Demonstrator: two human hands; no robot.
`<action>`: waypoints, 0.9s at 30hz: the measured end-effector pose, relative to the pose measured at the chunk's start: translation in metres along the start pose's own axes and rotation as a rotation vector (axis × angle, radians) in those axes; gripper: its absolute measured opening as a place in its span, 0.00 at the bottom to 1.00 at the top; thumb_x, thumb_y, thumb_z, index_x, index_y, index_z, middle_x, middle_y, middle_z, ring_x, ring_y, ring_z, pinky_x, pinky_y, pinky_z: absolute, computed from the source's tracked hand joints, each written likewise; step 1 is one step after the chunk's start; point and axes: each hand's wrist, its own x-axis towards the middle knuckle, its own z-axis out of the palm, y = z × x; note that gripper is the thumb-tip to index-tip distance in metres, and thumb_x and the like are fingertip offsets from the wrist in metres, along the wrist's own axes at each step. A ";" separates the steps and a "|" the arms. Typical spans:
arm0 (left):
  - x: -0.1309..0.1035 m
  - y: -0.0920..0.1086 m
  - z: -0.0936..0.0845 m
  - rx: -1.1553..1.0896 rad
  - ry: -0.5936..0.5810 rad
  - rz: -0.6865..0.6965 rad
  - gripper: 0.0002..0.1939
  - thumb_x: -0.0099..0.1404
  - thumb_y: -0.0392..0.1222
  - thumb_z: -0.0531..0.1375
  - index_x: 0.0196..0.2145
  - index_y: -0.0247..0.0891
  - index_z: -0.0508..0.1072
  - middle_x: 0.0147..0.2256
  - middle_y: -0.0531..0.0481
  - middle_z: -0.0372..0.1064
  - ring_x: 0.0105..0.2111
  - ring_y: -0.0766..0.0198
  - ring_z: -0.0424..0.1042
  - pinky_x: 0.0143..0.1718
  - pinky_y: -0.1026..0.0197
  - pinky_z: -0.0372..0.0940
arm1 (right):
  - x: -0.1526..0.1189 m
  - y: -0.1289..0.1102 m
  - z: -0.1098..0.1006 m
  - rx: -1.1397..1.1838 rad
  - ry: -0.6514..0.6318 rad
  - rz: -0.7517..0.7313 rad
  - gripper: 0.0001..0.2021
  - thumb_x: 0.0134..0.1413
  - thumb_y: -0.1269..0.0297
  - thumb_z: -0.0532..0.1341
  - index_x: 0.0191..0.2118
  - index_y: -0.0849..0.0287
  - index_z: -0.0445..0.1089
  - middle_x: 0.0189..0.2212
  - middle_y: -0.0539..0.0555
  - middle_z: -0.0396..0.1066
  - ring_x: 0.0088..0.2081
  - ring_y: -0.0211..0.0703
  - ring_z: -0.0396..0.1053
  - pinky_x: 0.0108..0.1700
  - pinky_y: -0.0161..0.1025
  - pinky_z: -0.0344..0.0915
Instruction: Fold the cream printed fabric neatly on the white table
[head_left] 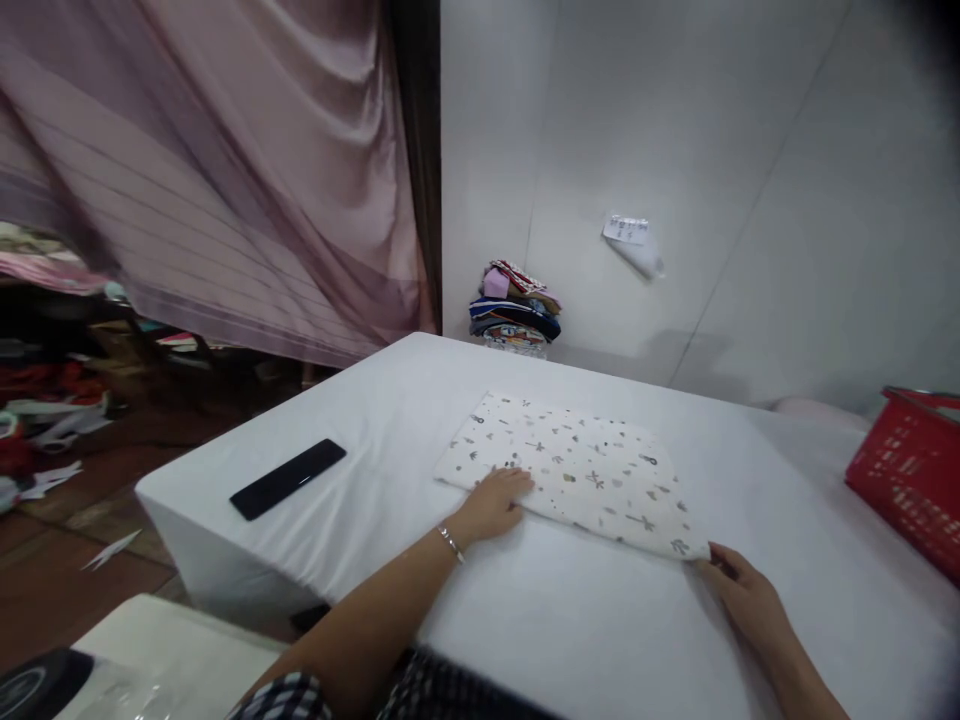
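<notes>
A white cloth with small printed plants and dots (577, 460) lies flat, folded into a rough rectangle, on the white-covered table (375, 420). My left hand (495, 502) rests palm down on its near edge, fingers stretched out over the fabric. At the near right corner, my right hand (739, 590) pinches the cloth between thumb and fingers. A bracelet circles my left wrist.
A black phone-like slab (289, 478) lies on the table's left part. A red plastic basket (911, 480) stands at the right edge. Folded fabrics (516, 305) are stacked beyond the far edge, by the grey wall. A pink curtain (300, 180) hangs at left.
</notes>
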 end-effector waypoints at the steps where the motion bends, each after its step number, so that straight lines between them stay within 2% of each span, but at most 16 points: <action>1: 0.001 -0.004 -0.003 0.003 0.031 -0.033 0.25 0.58 0.37 0.52 0.54 0.44 0.64 0.57 0.50 0.60 0.58 0.60 0.56 0.60 0.51 0.48 | 0.000 -0.001 -0.001 -0.003 -0.029 0.017 0.24 0.36 0.46 0.60 0.38 0.57 0.73 0.30 0.52 0.75 0.34 0.49 0.71 0.34 0.38 0.65; 3: 0.003 -0.017 -0.012 0.046 0.136 -0.164 0.21 0.61 0.39 0.51 0.52 0.41 0.66 0.56 0.48 0.61 0.57 0.60 0.57 0.59 0.52 0.49 | 0.001 -0.003 -0.003 -0.003 -0.108 0.036 0.25 0.36 0.45 0.60 0.38 0.58 0.73 0.30 0.51 0.75 0.35 0.49 0.71 0.35 0.37 0.65; 6: 0.000 -0.042 -0.027 0.171 0.262 -0.459 0.19 0.63 0.42 0.49 0.49 0.37 0.68 0.55 0.43 0.62 0.54 0.56 0.60 0.55 0.53 0.54 | 0.003 -0.004 -0.007 -0.009 -0.160 0.023 0.23 0.38 0.43 0.59 0.35 0.57 0.72 0.28 0.50 0.74 0.33 0.47 0.70 0.34 0.35 0.64; 8: -0.005 -0.057 -0.036 0.245 0.272 -0.635 0.18 0.63 0.43 0.49 0.47 0.35 0.69 0.52 0.41 0.65 0.51 0.54 0.63 0.51 0.53 0.58 | 0.004 -0.004 -0.009 -0.015 -0.175 -0.006 0.22 0.39 0.43 0.59 0.32 0.56 0.72 0.27 0.49 0.74 0.32 0.46 0.70 0.32 0.34 0.64; 11: -0.014 -0.071 -0.044 0.289 0.243 -0.789 0.18 0.63 0.45 0.48 0.45 0.35 0.69 0.45 0.41 0.69 0.45 0.53 0.67 0.44 0.53 0.61 | 0.007 -0.001 -0.011 -0.041 -0.176 -0.034 0.22 0.38 0.41 0.58 0.30 0.56 0.72 0.25 0.48 0.73 0.31 0.46 0.70 0.31 0.35 0.64; 14: -0.017 -0.074 -0.047 0.234 0.195 -0.862 0.17 0.64 0.46 0.47 0.42 0.37 0.70 0.40 0.43 0.72 0.39 0.56 0.70 0.38 0.57 0.62 | 0.010 0.003 -0.012 -0.069 -0.166 0.005 0.22 0.36 0.41 0.59 0.29 0.56 0.72 0.25 0.49 0.73 0.32 0.48 0.70 0.32 0.36 0.65; 18: -0.014 -0.070 -0.047 0.183 0.121 -0.908 0.15 0.64 0.46 0.47 0.35 0.39 0.70 0.35 0.46 0.73 0.35 0.59 0.71 0.33 0.60 0.61 | 0.011 0.005 -0.011 -0.055 -0.135 0.054 0.24 0.33 0.42 0.61 0.33 0.56 0.74 0.32 0.51 0.75 0.37 0.51 0.71 0.36 0.37 0.67; 27: -0.013 -0.065 -0.051 0.215 0.049 -0.916 0.13 0.66 0.47 0.45 0.35 0.39 0.66 0.33 0.46 0.72 0.35 0.57 0.72 0.32 0.59 0.59 | 0.007 -0.003 -0.022 -0.095 -0.160 0.081 0.22 0.36 0.40 0.58 0.30 0.53 0.74 0.30 0.50 0.75 0.37 0.51 0.72 0.37 0.39 0.68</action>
